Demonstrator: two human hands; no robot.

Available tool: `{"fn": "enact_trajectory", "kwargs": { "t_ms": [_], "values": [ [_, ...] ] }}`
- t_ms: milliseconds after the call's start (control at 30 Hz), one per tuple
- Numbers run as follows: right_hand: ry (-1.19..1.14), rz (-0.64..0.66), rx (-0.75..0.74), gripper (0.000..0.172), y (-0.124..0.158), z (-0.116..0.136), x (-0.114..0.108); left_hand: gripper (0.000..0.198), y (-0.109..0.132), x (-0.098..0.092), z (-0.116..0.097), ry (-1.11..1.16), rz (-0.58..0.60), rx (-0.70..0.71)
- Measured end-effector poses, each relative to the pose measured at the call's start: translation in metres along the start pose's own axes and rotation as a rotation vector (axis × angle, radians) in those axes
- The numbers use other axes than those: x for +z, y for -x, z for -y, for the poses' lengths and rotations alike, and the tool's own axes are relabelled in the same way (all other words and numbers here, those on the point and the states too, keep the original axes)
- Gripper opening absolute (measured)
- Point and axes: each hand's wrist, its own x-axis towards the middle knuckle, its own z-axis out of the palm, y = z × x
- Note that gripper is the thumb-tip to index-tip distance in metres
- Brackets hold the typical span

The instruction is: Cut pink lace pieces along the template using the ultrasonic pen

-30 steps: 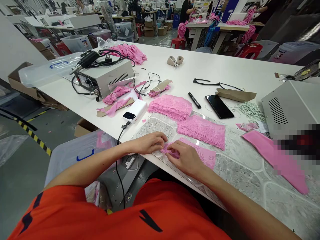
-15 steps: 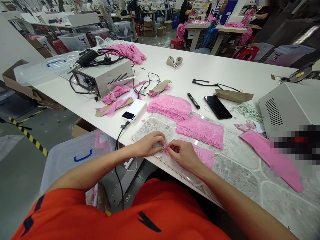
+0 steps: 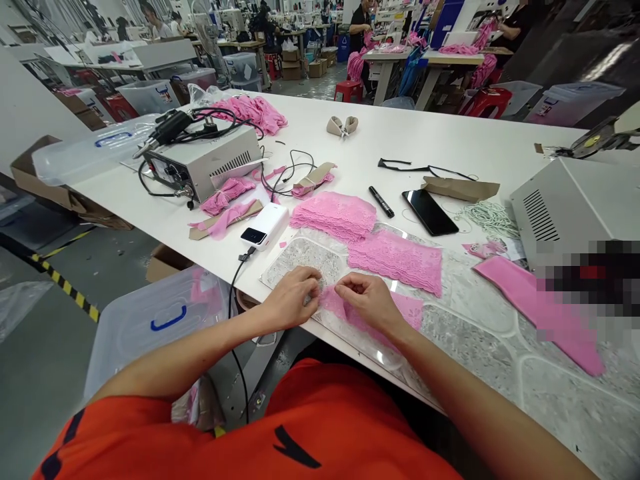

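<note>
Between my hands a thin pink lace piece [image 3: 331,301] spreads over the near edge of the grey marble-patterned mat [image 3: 470,340]. My left hand [image 3: 294,298] has its fingers curled closed at the lace's left end; the exact grip is partly hidden. Thumb and forefinger of my right hand [image 3: 371,301] pinch the upper edge of the same piece, whose right part shows beyond the wrist. Just behind the hands lie two layered stacks of pink lace, a nearer stack [image 3: 395,262] and a farther stack [image 3: 333,215].
A white power bank [image 3: 265,225] with a cable stands left of the stacks. Behind it sits a grey metal box [image 3: 210,163] with a corded handpiece [image 3: 167,128]. A marker [image 3: 381,201], a phone [image 3: 430,212], glasses [image 3: 425,168] and another grey box [image 3: 570,213] are farther right.
My hands have moved apart from where their fingertips met. The lace now stretches flatter between them. The camera view has shifted slightly.
</note>
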Motion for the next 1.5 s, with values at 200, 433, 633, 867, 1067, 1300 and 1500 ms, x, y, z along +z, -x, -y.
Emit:
{"fn": "enact_trajectory", "kwargs": {
  "t_ms": [200, 433, 633, 867, 1067, 1300, 1500],
  "values": [
    [-0.120, -0.107, 0.041, 0.023, 0.001, 0.008, -0.010, 0.015, 0.000, -0.004, -0.012, -0.084, -0.030, 0.139],
    [-0.160, -0.454, 0.073, 0.023, 0.052, 0.010, -0.063, 0.023, -0.001, 0.005, -0.007, -0.229, -0.003, 0.379],
    [0.046, -0.968, 0.273, 0.029, 0.143, -0.026, -0.113, 0.023, -0.008, -0.002, -0.013, -0.264, -0.010, 0.414],
    [0.364, -1.136, 0.444, 0.033, 0.206, -0.054, -0.129, 0.027, -0.053, 0.011, -0.054, -0.199, 0.186, 0.671],
    [0.605, -1.057, 0.411, 0.029, 0.229, -0.065, -0.138, 0.033, -0.087, 0.043, -0.088, -0.136, 0.424, 0.818],
    [0.758, -0.944, 0.271, 0.021, 0.227, -0.066, -0.147, 0.024, -0.119, 0.047, -0.098, -0.071, 0.437, 0.869],
    [0.667, -0.938, 0.226, 0.015, 0.194, -0.064, -0.176, 0.019, -0.198, 0.061, -0.126, -0.043, 0.471, 0.668]
  ]
}}
